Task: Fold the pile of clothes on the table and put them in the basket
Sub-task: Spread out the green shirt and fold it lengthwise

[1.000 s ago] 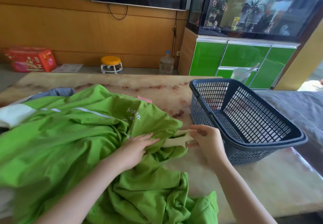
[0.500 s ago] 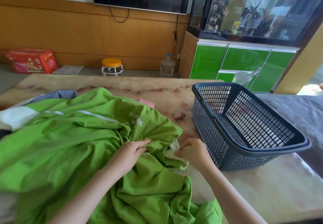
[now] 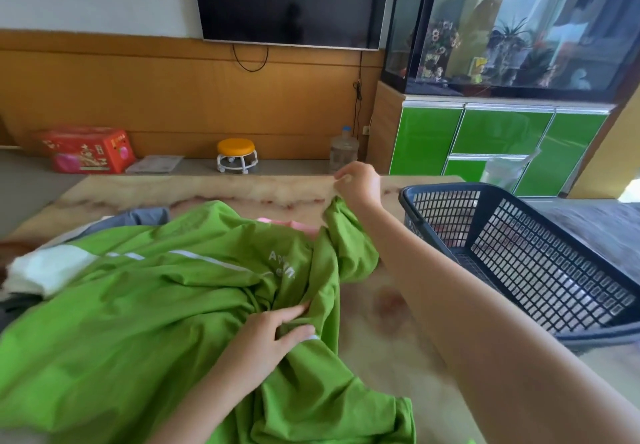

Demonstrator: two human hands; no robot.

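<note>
Clothes lie heaped on the table (image 3: 398, 357), and the big green shirt (image 3: 145, 322) is on top, rumpled and spread toward the near edge. The right hand (image 3: 356, 184) is up over the far side of the table with curled fingers pinching what looks like the shirt's edge, so the fabric rises in a ridge to it. The left hand (image 3: 266, 336) lies flat on the cloth nearer in, with straight fingers pressing the folds down and gripping nothing. Under the green there is a peek of a pink garment (image 3: 294, 225), a grey garment (image 3: 145, 215) and some white cloth (image 3: 45, 270). The basket (image 3: 450, 187) waits just right of the pile, and no folded piece shows inside. My read is that it's early going: this shirt is only being straightened, with no fold made yet, and the whole pile is left to do.
</note>
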